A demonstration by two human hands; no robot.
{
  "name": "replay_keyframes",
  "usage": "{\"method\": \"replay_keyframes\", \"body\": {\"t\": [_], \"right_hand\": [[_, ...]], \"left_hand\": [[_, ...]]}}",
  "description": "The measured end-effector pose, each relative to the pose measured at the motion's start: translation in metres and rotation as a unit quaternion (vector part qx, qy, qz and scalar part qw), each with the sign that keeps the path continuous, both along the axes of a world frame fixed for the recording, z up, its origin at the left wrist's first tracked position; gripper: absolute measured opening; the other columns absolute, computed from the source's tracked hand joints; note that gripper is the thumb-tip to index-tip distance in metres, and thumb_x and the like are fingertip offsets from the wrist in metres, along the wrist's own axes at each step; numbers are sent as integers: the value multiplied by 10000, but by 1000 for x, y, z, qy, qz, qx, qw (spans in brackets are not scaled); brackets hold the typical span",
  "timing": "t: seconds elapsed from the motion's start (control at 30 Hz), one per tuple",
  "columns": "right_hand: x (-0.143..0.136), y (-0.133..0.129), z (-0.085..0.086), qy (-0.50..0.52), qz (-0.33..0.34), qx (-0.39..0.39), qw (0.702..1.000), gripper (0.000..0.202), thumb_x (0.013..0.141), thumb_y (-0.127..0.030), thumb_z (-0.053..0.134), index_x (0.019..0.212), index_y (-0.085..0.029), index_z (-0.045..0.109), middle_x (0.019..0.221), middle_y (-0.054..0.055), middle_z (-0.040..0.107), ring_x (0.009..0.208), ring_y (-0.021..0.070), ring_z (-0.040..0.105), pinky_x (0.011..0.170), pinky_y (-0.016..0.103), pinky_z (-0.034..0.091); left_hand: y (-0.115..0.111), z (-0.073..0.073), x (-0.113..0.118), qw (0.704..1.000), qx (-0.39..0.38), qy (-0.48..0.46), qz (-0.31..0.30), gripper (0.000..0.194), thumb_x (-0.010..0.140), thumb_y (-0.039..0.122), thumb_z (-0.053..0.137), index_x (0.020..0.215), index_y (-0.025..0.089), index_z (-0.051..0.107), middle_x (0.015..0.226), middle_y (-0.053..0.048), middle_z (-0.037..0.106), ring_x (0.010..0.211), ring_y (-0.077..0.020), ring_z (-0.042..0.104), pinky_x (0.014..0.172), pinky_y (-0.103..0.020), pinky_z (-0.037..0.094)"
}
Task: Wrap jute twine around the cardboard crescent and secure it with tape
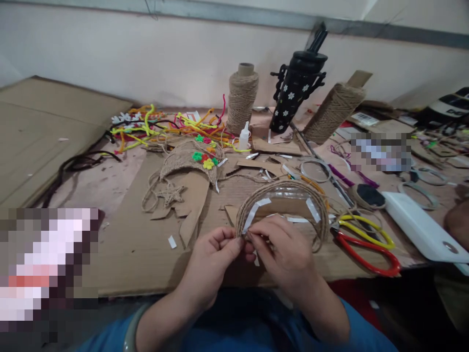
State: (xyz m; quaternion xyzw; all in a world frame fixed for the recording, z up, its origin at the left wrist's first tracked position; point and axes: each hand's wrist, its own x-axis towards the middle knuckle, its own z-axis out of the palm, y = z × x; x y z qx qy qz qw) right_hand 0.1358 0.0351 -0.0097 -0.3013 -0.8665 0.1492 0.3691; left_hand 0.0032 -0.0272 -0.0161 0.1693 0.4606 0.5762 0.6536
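Note:
A twine-wrapped crescent (pixel 282 187) with strips of white tape on its inner side stands in front of me. My left hand (pixel 218 256) pinches its lower left end between thumb and fingers. At the same end, my right hand (pixel 284 249) has its thumb and forefinger pressed together on the tape edge; the fingertips nearly touch my left thumb. Behind and to the left lies another twine crescent (pixel 183 159) decorated with green, red and yellow flowers, and a twine star (pixel 170 194) lies below it.
Scissors (pixel 366 244) with red and yellow handles lie right of my hands, near a white case (pixel 421 227). Twine spools (pixel 242 100), a black flowered vase (pixel 293 93) and a glue bottle (pixel 244 138) stand behind. Part of another person's hand (pixel 458 220) shows at the right edge.

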Motion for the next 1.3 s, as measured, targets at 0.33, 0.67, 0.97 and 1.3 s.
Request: {"method": "replay_keyframes", "body": {"t": [0.33,0.67,0.97,1.3], "right_hand": [[-1,-6,-3,22,-20,-321,947,196,840,-308,530,677,-203,557,554,-2,611,504,132,582,463,235,452],[0,5,0,96,-69,-416,902,214,699,-342,565,545,-209,497,487,-19,565,453,111,514,414,216,408],[0,4,1,83,-49,-440,893,228,705,-343,558,538,-207,485,487,-4,575,453,121,523,414,227,403],[1,3,1,40,-44,-449,892,212,702,-349,540,551,-200,536,503,8,585,451,126,521,404,230,397]], "left_hand": [[0,0,1,1000,16,12,11,115,703,255,739,715,150,692,590,-3,692,551,-90,609,606,-176,488],[-4,-1,-1,993,-2,98,-60,171,755,301,678,845,165,726,696,-39,730,635,-131,639,626,-212,501],[-1,3,2,989,-23,136,-55,118,688,263,688,644,155,671,575,-18,676,534,-102,571,520,-179,450],[4,10,3,982,-24,185,-31,86,644,210,698,666,164,629,576,11,638,519,-103,553,498,-193,443]]}}
